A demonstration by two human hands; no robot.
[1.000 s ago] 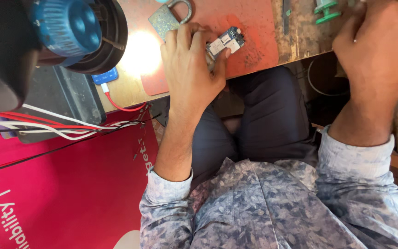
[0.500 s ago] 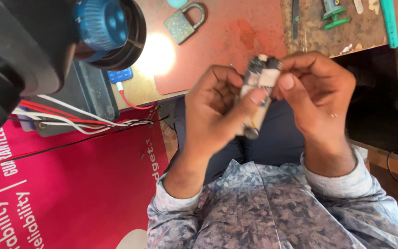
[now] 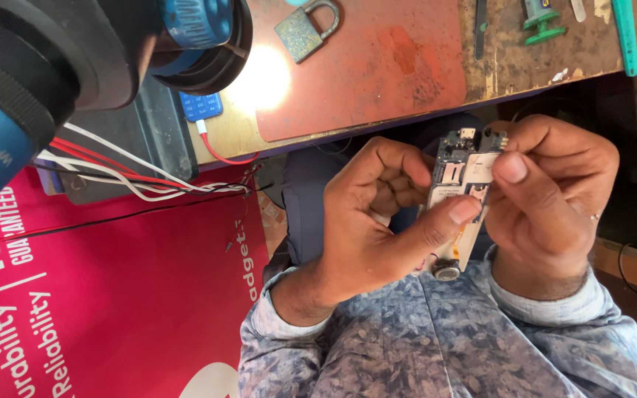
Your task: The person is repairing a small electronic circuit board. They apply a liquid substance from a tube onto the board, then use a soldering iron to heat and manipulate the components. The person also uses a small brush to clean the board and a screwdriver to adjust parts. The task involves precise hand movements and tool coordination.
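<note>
Below the workbench edge [image 3: 407, 125], both the left hand [image 3: 377, 221] and right hand [image 3: 547, 199] pinch 1 phone circuit board [image 3: 460, 199] between them, its long axis upright.

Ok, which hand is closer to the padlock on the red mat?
Left. The left hand pinches the circuit board off the bench edge, on the padlock side. The right hand grips the board's other side, farther away.

shirt: blue-grey mottled print | sleeves: long, buttoned cuffs, paler lining | trousers: dark navy
</note>
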